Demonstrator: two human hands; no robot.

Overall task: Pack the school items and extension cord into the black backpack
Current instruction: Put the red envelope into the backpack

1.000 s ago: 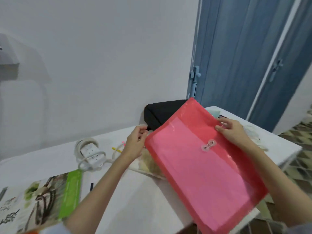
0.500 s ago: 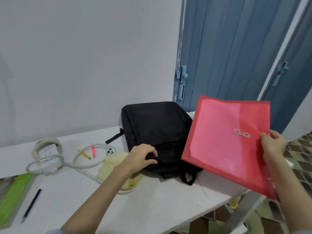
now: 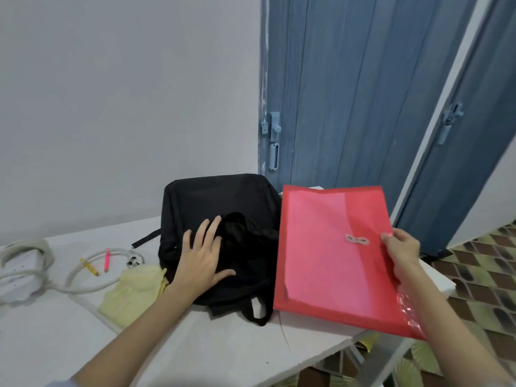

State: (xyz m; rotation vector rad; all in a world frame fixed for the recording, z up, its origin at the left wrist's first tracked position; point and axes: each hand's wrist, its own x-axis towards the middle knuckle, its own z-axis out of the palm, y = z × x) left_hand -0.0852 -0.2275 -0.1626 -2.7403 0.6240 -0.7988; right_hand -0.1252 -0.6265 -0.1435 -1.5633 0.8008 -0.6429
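Left hand (image 3: 205, 263) lying flat, fingers spread, on backpack (image 3: 220, 219), likely pinning it on table (image 3: 223, 356) for loading. Right hand (image 3: 402, 250) pinching red folder (image 3: 332, 263) by right edge, holding it just beside bag, tilted toward opening. Cord (image 3: 36, 275), pencil (image 3: 90, 267), pen (image 3: 107, 259) waiting at left. Versus half a second earlier: left fingers uncurling from fabric; folder swinging flatter, lower.

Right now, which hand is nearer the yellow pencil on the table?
Left. The left hand rests flat on the black backpack, just right of the yellow pencil. The right hand holds the red folder beyond the backpack.
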